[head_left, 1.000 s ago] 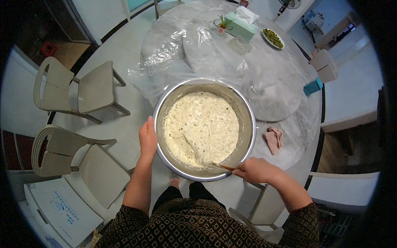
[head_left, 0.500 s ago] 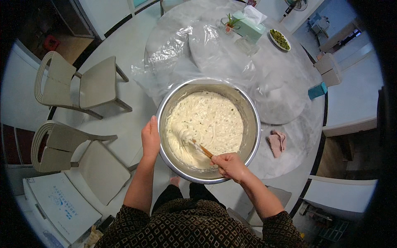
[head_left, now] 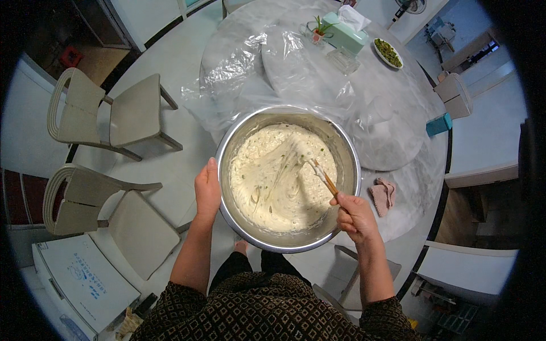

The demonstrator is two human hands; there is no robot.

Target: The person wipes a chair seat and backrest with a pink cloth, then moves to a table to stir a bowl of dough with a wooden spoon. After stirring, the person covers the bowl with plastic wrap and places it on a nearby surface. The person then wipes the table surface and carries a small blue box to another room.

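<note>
A wide metal bowl [head_left: 348,219] at the table's near edge holds thick, pale, sticky batter [head_left: 261,187] flecked with green bits. My left hand [head_left: 207,187] grips the bowl's left side, thumb up by the rim, its other fingers partly hidden. At the bowl's right side my right hand [head_left: 355,217] is wrapped round a pair of wooden chopsticks [head_left: 325,177]. Their batter-coated tips reach into the right part of the mix. Stretched strands and folds of batter run from near the tips toward the lower left.
Clear plastic film [head_left: 233,74] covers part of the round marble-look table [head_left: 392,142]. On it are a pink cloth [head_left: 382,196], a green tissue box [head_left: 344,34], a glass dish [head_left: 343,61], a plate of green bits [head_left: 388,53] and a teal container [head_left: 438,124]. Chairs [head_left: 133,111] stand left.
My right hand and the chopsticks have swung right and slightly up across the bowl, pulling the batter into stretched folds. My left hand keeps its place on the bowl.
</note>
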